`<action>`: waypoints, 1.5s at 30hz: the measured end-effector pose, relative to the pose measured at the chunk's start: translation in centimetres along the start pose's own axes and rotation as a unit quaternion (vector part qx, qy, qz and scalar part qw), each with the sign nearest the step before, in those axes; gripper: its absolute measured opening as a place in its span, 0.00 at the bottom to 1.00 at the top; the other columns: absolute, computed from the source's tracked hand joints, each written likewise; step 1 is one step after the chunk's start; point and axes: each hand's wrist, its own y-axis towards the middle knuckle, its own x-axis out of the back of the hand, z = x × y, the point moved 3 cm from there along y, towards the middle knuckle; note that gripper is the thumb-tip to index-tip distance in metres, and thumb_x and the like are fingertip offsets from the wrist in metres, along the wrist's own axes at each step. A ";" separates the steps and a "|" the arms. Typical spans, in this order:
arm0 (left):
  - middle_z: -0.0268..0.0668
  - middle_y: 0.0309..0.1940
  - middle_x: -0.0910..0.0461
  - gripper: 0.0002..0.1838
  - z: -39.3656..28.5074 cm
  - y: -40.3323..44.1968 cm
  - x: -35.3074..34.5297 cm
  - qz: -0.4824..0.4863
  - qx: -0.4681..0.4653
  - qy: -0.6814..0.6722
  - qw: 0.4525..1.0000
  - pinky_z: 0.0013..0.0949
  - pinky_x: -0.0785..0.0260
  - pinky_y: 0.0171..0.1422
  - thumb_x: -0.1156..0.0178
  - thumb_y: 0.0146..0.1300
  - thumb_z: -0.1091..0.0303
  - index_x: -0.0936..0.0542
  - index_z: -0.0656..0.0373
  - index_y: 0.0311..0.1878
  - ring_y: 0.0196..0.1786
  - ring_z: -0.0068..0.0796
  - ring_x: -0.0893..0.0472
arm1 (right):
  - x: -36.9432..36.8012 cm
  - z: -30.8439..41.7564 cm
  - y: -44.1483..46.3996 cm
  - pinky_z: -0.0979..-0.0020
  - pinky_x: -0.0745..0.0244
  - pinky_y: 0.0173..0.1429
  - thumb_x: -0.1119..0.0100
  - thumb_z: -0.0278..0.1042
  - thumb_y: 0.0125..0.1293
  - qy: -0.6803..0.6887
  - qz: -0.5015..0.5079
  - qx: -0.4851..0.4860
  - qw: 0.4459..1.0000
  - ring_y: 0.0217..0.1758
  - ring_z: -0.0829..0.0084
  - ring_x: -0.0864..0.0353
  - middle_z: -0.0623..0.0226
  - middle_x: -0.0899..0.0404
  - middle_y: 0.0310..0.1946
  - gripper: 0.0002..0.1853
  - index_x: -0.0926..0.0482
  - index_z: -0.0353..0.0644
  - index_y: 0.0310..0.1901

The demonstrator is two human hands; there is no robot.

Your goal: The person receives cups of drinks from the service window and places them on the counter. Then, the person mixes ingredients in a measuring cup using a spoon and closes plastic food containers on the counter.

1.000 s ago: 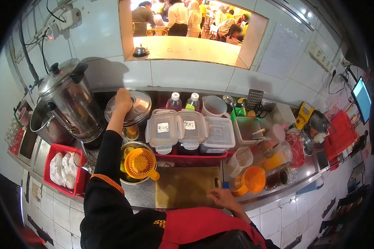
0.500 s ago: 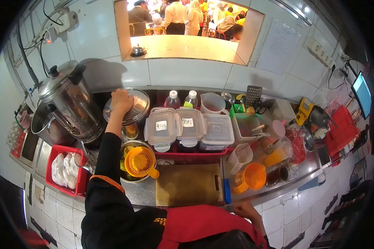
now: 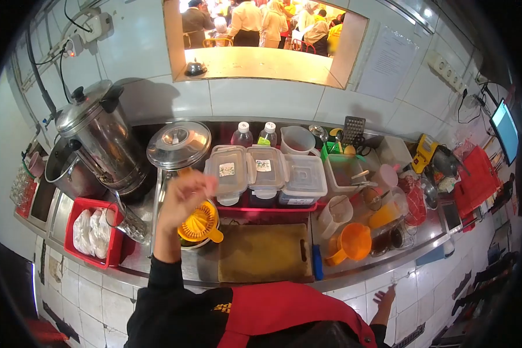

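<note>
My left hand [image 3: 185,200] is above the counter, smeared by motion, so its fingers are unclear. It hangs over the back edge of a yellow citrus juicer [image 3: 198,223], which sits on a steel bowl partly hidden by my arm. Behind the hand stands a round steel container with a shiny lid [image 3: 180,144], apart from my fingers. My right hand [image 3: 384,298] is out past the counter's front edge at the right, with fingers spread and nothing in them. A worn cutting board [image 3: 264,253] lies in front of me.
Lidded plastic boxes [image 3: 303,177] fill the middle, with two bottles [image 3: 242,134] behind. A tall steel urn [image 3: 107,139] and a red basket of white bags [image 3: 93,235] stand left. To the right are an orange jug [image 3: 352,243], several pitchers and a utensil bin [image 3: 343,172].
My left hand has left the steel lid and come back toward me over the juicer. My right hand has swung outward to the right, its fingers now spread.
</note>
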 end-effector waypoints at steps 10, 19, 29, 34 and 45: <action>0.32 0.17 0.28 0.13 6.2 -13.7 -7.7 0.201 0.216 0.119 0.948 0.29 0.38 0.24 0.46 0.60 0.65 0.27 0.58 0.21 0.21 0.18 0.30 | -6.1 6.0 6.4 0.47 0.32 0.45 0.66 0.69 0.58 0.225 -0.013 0.030 0.974 0.53 0.48 0.32 0.47 0.40 0.57 0.41 0.53 0.45 0.64; 0.34 0.16 0.29 0.10 11.2 -23.8 -6.9 -0.013 0.006 0.412 0.911 0.35 0.35 0.23 0.36 0.48 0.59 0.25 0.52 0.21 0.22 0.35 0.27 | -6.7 3.6 13.6 0.70 0.25 0.38 0.63 0.34 0.66 -0.509 -0.288 0.186 0.789 0.40 0.69 0.24 0.59 0.28 0.41 0.21 0.41 0.38 0.59; 0.32 0.16 0.32 0.13 13.2 -25.5 -8.2 -0.115 -0.022 0.517 0.848 0.30 0.36 0.23 0.36 0.43 0.66 0.25 0.57 0.33 0.21 0.31 0.29 | -7.6 7.7 5.1 0.53 0.33 0.54 0.67 0.46 0.66 -0.367 -0.250 0.183 0.877 0.48 0.46 0.29 0.40 0.32 0.43 0.23 0.37 0.32 0.49; 0.34 0.19 0.32 0.15 13.9 -25.0 -8.2 -0.116 -0.003 0.518 0.848 0.33 0.36 0.24 0.36 0.40 0.69 0.27 0.58 0.34 0.22 0.33 0.29 | -7.6 7.9 4.5 0.53 0.34 0.54 0.65 0.51 0.63 -0.141 -0.272 0.110 0.945 0.51 0.47 0.31 0.41 0.34 0.48 0.25 0.37 0.34 0.49; 0.44 0.36 0.30 0.21 12.1 -23.6 -9.6 -0.166 0.002 0.570 0.805 0.43 0.36 0.40 0.35 0.41 0.65 0.28 0.56 0.42 0.38 0.45 0.29 | -7.8 8.3 5.0 0.63 0.24 0.41 0.60 0.35 0.64 -0.422 -0.297 0.179 0.838 0.41 0.55 0.25 0.49 0.31 0.40 0.14 0.33 0.37 0.47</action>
